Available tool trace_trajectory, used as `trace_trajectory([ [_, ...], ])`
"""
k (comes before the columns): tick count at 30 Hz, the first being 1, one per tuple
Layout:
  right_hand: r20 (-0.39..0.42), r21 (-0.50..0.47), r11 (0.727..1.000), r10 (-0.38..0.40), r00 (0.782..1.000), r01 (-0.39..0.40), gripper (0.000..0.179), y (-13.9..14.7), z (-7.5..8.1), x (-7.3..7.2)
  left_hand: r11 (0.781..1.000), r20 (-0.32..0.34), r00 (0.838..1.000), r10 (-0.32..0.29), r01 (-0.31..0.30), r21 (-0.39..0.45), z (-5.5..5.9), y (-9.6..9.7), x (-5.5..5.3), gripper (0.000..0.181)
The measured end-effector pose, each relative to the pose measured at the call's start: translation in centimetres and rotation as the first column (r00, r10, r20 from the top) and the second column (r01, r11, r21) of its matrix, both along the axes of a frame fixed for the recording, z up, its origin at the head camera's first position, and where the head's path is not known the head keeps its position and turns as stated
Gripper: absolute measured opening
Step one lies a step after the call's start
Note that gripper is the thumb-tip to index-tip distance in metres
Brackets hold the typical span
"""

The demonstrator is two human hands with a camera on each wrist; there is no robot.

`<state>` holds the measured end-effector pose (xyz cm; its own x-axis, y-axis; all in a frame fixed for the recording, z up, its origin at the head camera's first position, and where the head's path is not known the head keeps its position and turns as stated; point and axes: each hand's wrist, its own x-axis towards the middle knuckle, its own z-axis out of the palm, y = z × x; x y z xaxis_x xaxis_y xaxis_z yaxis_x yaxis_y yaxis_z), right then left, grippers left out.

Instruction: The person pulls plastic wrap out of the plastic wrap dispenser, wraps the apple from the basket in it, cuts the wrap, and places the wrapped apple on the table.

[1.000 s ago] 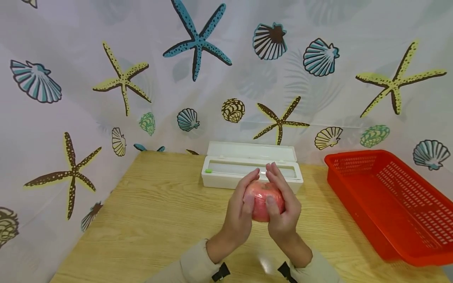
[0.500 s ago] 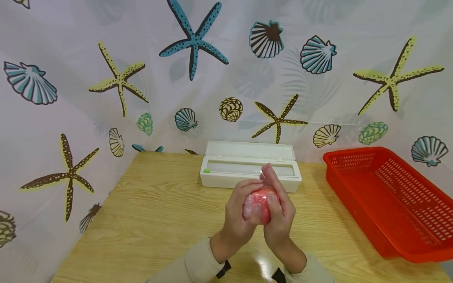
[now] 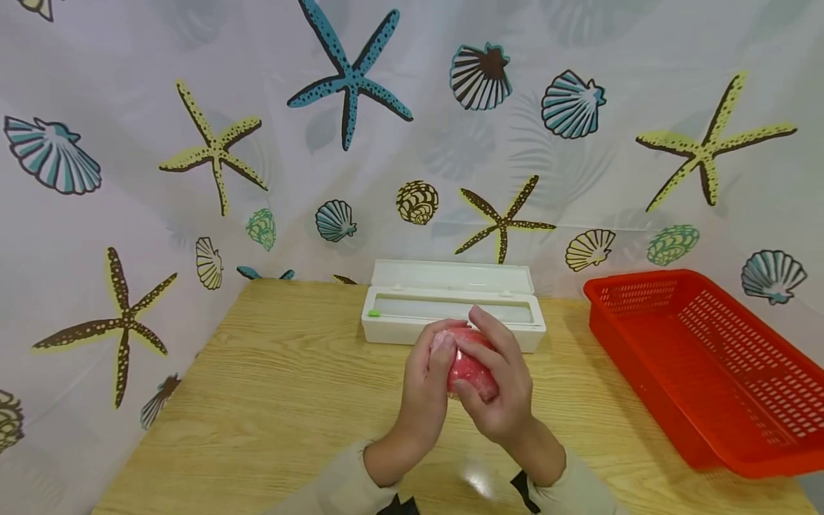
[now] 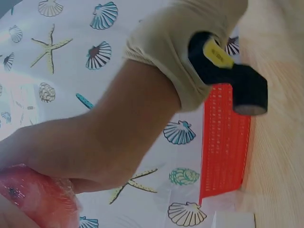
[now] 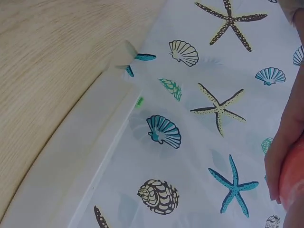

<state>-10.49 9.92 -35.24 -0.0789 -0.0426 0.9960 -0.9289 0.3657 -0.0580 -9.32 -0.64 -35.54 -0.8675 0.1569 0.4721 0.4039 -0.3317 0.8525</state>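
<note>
Both hands hold a round red fruit (image 3: 473,372) wrapped in clear plastic film, raised over the table in the head view. My left hand (image 3: 421,393) cups its left side, the thumb pressing loose film against the upper left of the fruit. From the right, my right hand (image 3: 508,390) grips it with curled fingers on top and the thumb low on the near side. Palms and fingers hide much of the fruit. In the left wrist view the fruit (image 4: 40,197) shows a dark spot and crinkled film at its edge.
Behind the hands stands a white cling film dispenser (image 3: 393,332), its lid raised and a green slider at its left. A red perforated basket (image 3: 634,365) sits on the right of the wooden table (image 3: 277,400). A curtain printed with starfish and shells hangs behind and on the left.
The fruit has turned between the hands. The left thumb has moved up along its left side, and the right fingers have curled from straight over the top of it.
</note>
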Motion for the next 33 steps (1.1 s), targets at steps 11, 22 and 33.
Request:
trace_trajectory([
  [11,-0.248,-0.068,0.998,-0.02,0.969,0.003,0.028,-1.1,0.4,-0.4,0.993,0.188,0.98,-0.068,0.049,0.107,0.7,0.3,0.7,0.029],
  [22,-0.064,-0.151,0.985,0.069,0.996,-0.078,0.027,-0.7,-0.3,-0.5,0.997,0.105,0.993,-0.061,0.065,-0.035,-0.1,0.2,0.8,0.032],
  [33,0.506,-0.471,0.859,0.451,0.736,-0.202,0.021,0.9,-1.0,0.5,0.92,-0.542,0.84,-0.035,-0.184,-0.345,-2.6,-0.8,-1.9,0.051],
])
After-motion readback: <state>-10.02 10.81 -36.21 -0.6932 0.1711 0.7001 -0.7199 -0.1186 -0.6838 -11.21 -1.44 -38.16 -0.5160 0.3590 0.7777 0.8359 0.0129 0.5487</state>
